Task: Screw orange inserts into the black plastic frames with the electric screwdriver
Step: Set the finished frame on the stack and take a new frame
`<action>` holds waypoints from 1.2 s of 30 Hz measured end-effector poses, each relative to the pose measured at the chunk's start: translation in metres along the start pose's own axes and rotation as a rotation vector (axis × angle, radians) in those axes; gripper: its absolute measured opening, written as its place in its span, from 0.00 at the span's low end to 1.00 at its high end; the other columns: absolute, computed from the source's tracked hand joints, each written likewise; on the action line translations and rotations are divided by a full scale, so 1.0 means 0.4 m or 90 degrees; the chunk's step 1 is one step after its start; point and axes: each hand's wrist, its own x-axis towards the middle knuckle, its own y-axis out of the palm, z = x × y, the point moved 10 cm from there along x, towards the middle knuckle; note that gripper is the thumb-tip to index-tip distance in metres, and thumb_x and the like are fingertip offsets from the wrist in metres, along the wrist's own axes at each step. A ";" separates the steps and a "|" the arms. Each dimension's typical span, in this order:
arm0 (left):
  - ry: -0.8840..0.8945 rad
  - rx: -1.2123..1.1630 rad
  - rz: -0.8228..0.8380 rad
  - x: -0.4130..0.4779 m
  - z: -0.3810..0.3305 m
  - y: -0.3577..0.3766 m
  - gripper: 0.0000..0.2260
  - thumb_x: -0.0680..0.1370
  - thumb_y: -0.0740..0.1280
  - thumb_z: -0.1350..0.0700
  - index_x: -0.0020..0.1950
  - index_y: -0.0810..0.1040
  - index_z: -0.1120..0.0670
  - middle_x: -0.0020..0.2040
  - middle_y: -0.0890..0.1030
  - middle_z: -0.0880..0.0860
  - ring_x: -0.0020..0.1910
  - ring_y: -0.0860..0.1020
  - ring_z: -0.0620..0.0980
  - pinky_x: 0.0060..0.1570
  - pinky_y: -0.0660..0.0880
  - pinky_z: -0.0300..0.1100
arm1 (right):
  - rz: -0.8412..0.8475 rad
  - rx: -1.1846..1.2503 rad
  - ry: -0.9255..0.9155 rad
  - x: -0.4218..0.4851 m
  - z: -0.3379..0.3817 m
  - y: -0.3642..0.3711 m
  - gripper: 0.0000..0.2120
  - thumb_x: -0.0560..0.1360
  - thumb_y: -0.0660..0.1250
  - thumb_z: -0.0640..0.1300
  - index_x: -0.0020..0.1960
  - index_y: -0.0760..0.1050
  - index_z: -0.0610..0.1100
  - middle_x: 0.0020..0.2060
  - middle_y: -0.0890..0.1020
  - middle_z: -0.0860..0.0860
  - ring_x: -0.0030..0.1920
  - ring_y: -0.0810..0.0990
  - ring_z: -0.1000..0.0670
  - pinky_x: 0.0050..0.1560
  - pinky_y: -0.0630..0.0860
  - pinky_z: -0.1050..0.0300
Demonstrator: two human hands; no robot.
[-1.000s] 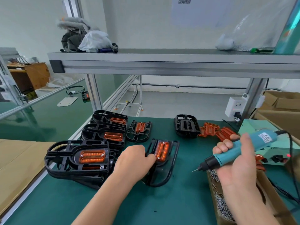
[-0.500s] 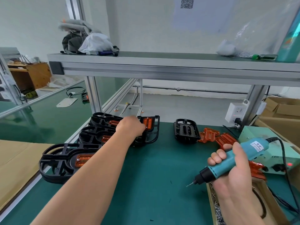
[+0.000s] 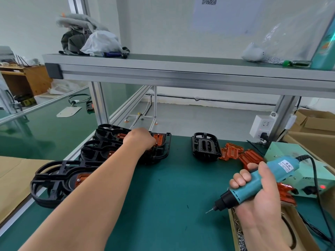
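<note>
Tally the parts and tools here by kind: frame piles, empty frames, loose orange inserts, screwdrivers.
Black frame piles, inserts fitted: 4, left hand gripping the rightmost
Empty black frame: 1
Loose orange inserts: 3 seen, one partly behind the right hand
Electric screwdriver: 1, in the right hand
Total: 9

Left hand [image 3: 140, 140] gripping black frame [image 3: 165, 151] on green bench [image 3: 163, 196], right hand [image 3: 260, 201] holding electric screwdriver [image 3: 254, 181]
</note>
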 end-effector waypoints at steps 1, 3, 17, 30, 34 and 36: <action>-0.001 0.007 -0.003 0.000 0.004 -0.005 0.07 0.76 0.65 0.55 0.39 0.76 0.56 0.36 0.78 0.53 0.33 0.77 0.52 0.32 0.71 0.40 | 0.001 -0.001 -0.001 0.000 0.000 0.001 0.10 0.84 0.64 0.52 0.49 0.74 0.46 0.34 0.69 0.51 0.32 0.68 0.53 0.32 0.72 0.61; 0.004 0.029 -0.005 0.000 0.010 -0.010 0.06 0.77 0.65 0.55 0.42 0.77 0.56 0.38 0.79 0.53 0.35 0.77 0.52 0.32 0.71 0.41 | 0.007 -0.003 -0.005 0.000 0.000 0.004 0.10 0.84 0.64 0.52 0.48 0.74 0.46 0.33 0.69 0.51 0.32 0.68 0.53 0.32 0.72 0.61; 0.060 0.107 -0.088 -0.042 -0.035 -0.048 0.05 0.79 0.62 0.55 0.44 0.74 0.53 0.40 0.79 0.52 0.37 0.77 0.51 0.31 0.67 0.41 | 0.011 0.011 -0.005 0.003 0.001 0.001 0.10 0.84 0.65 0.52 0.48 0.74 0.46 0.33 0.70 0.51 0.32 0.69 0.53 0.32 0.73 0.61; 0.175 -0.256 0.084 -0.161 -0.289 0.218 0.22 0.81 0.64 0.46 0.33 0.62 0.54 0.28 0.66 0.50 0.27 0.64 0.52 0.30 0.60 0.42 | 0.012 0.042 0.024 0.009 -0.017 -0.004 0.10 0.82 0.67 0.52 0.48 0.74 0.47 0.33 0.70 0.52 0.30 0.69 0.53 0.30 0.73 0.60; 0.106 -0.311 0.109 -0.130 -0.292 0.258 0.24 0.83 0.61 0.39 0.35 0.66 0.55 0.31 0.70 0.51 0.29 0.68 0.52 0.31 0.62 0.42 | 0.006 0.041 0.018 0.013 -0.009 -0.010 0.11 0.83 0.66 0.52 0.47 0.75 0.46 0.33 0.69 0.51 0.30 0.69 0.53 0.30 0.72 0.60; 0.094 -0.339 0.109 -0.120 -0.294 0.258 0.24 0.82 0.61 0.37 0.35 0.66 0.54 0.31 0.70 0.51 0.30 0.69 0.52 0.31 0.63 0.43 | 0.001 0.045 0.018 0.013 -0.007 -0.015 0.11 0.83 0.66 0.52 0.47 0.75 0.46 0.33 0.69 0.51 0.30 0.69 0.53 0.30 0.72 0.60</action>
